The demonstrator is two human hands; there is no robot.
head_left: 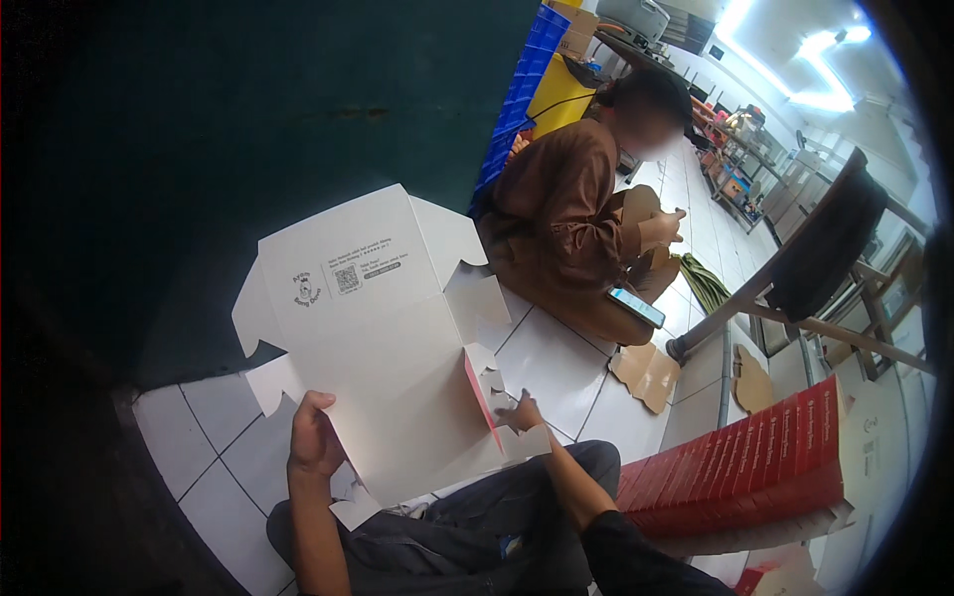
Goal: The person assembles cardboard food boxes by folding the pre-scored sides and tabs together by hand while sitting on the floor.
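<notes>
Cardboard box blank (378, 328), white on the face turned to the camera and red on its hidden side, is held flat and unfolded above the person's lap, over the white tiled floor (214, 447).

Seen from the head camera, the left hand (314, 437) is closed on the blank's lower left edge, thumb on top. The right hand (522, 412) pinches the lower right edge, just beside a side flap (484, 392) that is already turned up enough to show its red face. Judged from this, folding has only just begun: most panels lie in one plane. The next move probably calls for creasing the side flaps up along their score lines while the left hand steadies the sheet.

Its long axis runs from the lap up and away, leaning slightly left; the printed lid panel (348, 263) points away from the person, toward the dark wall (248, 99).

To the right, finished red boxes (745, 467) stand stacked. Another person (576, 219) sits on the floor beyond.
</notes>
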